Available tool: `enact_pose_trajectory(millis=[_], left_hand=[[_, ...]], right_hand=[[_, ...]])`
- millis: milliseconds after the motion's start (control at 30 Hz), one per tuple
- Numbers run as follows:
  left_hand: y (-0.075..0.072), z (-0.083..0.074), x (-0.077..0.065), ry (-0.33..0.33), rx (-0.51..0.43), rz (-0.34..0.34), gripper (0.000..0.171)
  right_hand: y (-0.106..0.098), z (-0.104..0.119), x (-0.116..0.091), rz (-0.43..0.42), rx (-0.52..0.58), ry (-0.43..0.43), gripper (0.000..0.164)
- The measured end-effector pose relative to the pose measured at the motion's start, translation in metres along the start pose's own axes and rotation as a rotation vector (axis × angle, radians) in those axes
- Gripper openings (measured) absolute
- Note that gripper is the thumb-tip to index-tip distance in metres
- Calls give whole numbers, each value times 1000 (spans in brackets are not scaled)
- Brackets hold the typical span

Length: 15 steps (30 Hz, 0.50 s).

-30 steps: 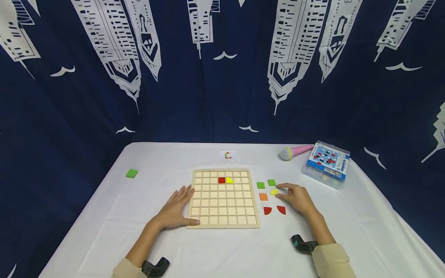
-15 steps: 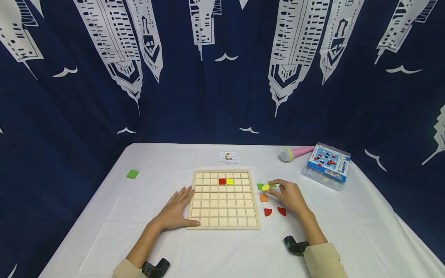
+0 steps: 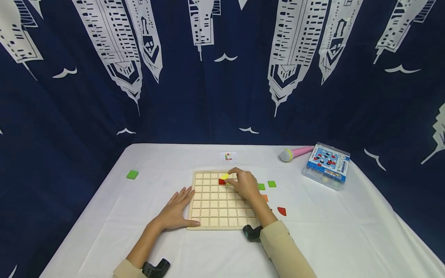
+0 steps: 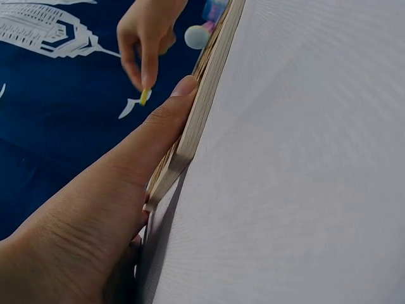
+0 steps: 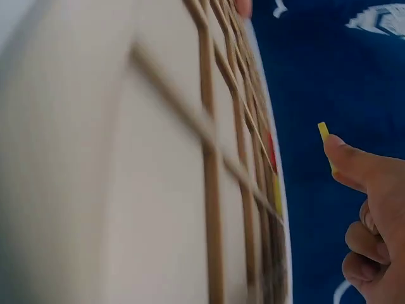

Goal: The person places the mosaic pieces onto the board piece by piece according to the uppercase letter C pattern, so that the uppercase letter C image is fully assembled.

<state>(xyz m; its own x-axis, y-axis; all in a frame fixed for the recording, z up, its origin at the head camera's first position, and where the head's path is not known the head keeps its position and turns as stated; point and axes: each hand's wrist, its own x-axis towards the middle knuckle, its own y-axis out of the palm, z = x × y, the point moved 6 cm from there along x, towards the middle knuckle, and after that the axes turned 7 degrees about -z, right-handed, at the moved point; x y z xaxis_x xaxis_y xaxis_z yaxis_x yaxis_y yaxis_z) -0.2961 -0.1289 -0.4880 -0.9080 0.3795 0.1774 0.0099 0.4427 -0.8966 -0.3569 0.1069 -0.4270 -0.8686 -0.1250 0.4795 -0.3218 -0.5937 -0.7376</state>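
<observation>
The wooden grid board (image 3: 210, 212) lies flat on the white table. My left hand (image 3: 173, 210) rests along its left side with fingers spread, thumb over the near left corner. High above the board's top rows, my right hand (image 3: 245, 186) pinches a small yellow tile (image 3: 224, 176) between thumb and fingertips; the right wrist view shows this yellow tile (image 5: 323, 130) edge-on. A red square tile (image 3: 221, 182) sits in a top-row cell, partly overlapped by the held one. Beside it, another yellow tile (image 5: 278, 193) is largely hidden by the right hand in the head view.
Right of the board lie green tiles (image 3: 272, 184), an orange tile (image 3: 265, 198) and a red quarter-round tile (image 3: 282, 211). A small pattern card (image 3: 228, 157) is behind the board. Farther off are a pink microphone (image 3: 295, 152), a plastic box (image 3: 327, 166) and, at left, a green tile (image 3: 132, 175).
My right hand has picked up the yellow tile from the loose tiles at right and carried it left over the top of the board. The left hand has stayed in place.
</observation>
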Motion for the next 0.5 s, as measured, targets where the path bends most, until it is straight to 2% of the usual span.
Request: enact_pose_trajectory(millis=[200,500], left_hand=[[0,1,0,7,3,1,119],[-1,1,-1,10,-1,-6,119]], right_hand=[[30,13,11,65,1,6,34],[45,13,9,133,-32,-2,29]])
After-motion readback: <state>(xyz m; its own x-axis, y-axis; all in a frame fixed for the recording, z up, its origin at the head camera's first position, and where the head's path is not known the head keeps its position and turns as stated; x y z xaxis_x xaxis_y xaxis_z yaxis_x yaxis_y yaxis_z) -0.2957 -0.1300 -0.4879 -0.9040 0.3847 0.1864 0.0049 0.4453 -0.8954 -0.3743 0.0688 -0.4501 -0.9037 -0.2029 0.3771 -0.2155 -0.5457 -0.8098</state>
